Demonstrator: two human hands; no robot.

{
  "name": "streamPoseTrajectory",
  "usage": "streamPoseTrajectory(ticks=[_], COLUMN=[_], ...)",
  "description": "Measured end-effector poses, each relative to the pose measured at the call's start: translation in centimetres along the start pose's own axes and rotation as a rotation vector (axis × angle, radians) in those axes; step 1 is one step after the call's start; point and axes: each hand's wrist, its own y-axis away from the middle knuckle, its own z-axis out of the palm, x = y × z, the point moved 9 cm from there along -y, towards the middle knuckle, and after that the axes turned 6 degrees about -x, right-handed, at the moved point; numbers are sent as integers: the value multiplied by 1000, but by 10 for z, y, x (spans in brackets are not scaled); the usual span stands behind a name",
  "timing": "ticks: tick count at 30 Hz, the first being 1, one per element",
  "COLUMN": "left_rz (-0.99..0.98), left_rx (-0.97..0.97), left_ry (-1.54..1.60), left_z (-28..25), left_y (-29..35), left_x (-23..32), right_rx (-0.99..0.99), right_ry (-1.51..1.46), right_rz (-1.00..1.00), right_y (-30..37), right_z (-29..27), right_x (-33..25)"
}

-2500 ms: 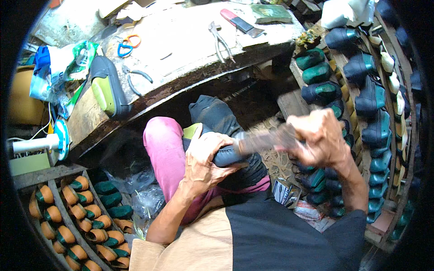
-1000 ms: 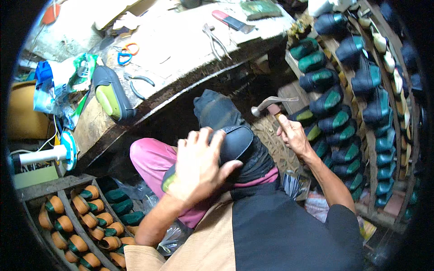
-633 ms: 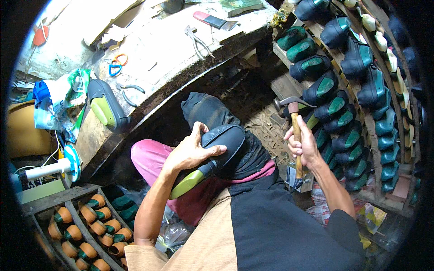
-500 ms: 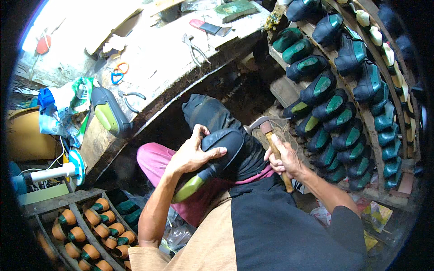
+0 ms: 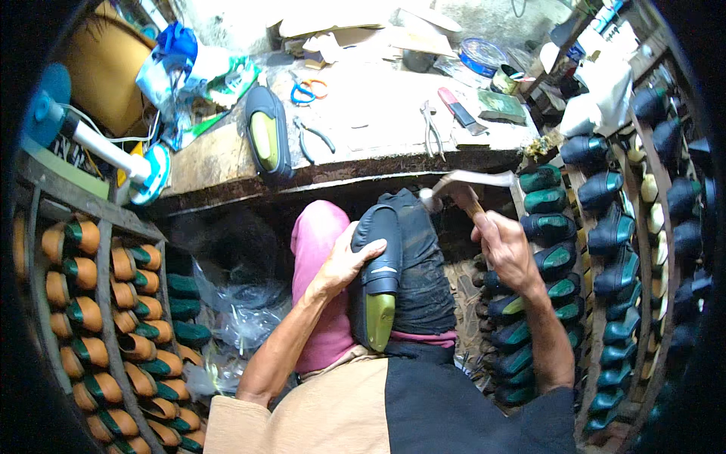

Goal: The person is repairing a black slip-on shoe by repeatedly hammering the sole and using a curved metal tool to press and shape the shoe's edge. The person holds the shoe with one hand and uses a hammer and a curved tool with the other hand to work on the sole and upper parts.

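Observation:
Across my lap rests a black shoe upper stretched over a green shoe last, lying lengthwise against the dark cloth that covers my right thigh. My left hand is wrapped around the shoe's left side, its thumb across the top. In my closed right hand is the wooden handle of a hammer, raised to the right of the shoe. The hammer's head is apart from the shoe, with a rounded face toward it and a long, thin end pointing right.
On the workbench ahead are another black shoe on its last, scissors, pincers, pliers and a red-handled blade. Racks with brown shoes stand left; racks of dark shoes stand right.
The view has turned, and the shoe has swung from a slant to nearly straight along my lap. My right hand has lifted the hammer forward. The left hand keeps its hold.

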Motion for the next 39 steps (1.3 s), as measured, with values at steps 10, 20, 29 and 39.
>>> streamPoseTrajectory(ticks=[10,20,29,39], left_rz=[9,-8,-74,-97], left_rx=[88,10,-51,3], left_ry=[-22,51,-110,108], left_z=[4,-12,2,-4], left_y=[-11,-18,-37,-41], left_x=[-14,-3,-14,-36], right_rx=[-484,-273,-359,-255], right_ry=[935,504,-60,-251], right_rz=[-371,-123,230,161], right_y=[-133,-134,-113,-89], right_z=[71,-5,1,32], right_x=[-128,-82,13,67])
